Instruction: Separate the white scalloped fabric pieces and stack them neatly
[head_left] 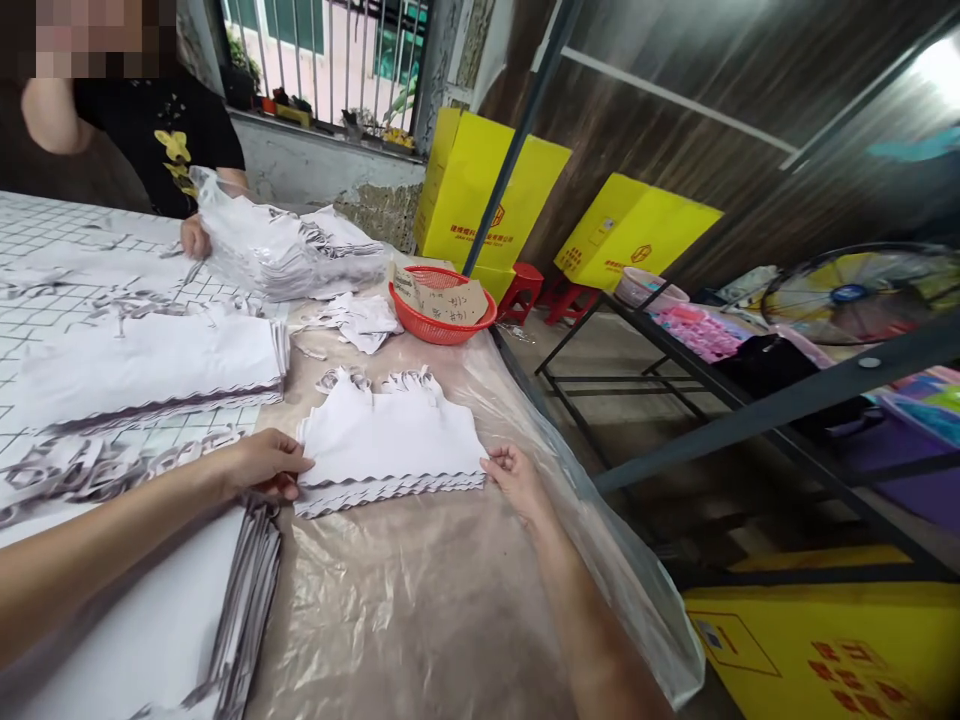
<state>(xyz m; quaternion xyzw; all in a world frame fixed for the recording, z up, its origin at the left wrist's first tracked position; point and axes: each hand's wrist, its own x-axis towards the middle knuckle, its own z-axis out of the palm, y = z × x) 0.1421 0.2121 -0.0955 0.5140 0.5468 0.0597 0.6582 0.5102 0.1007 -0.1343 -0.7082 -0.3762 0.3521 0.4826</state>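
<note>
A small stack of white camisole-like garments (397,435) with wavy hems and thin straps lies on the plastic-covered tabletop (390,600). My left hand (274,463) pinches the stack's left lower corner between thumb and fingers. At the opposite corner, my right hand (516,480) has its thumb and curled fingers closed on the edge. Left of these garments, under my left forearm, a larger pile of white fabric pieces (135,600) with grey edges spreads out. Another stack of white garments (157,360) rests farther back on the left.
A red basket (442,325) holding written-on cardboard stands at the table's far right edge. Across the table, a person in a black shirt (157,130) touches a plastic-wrapped garment pile (277,250). Yellow boxes (487,190), red stools (520,290) and a metal rack (675,350) are at the right.
</note>
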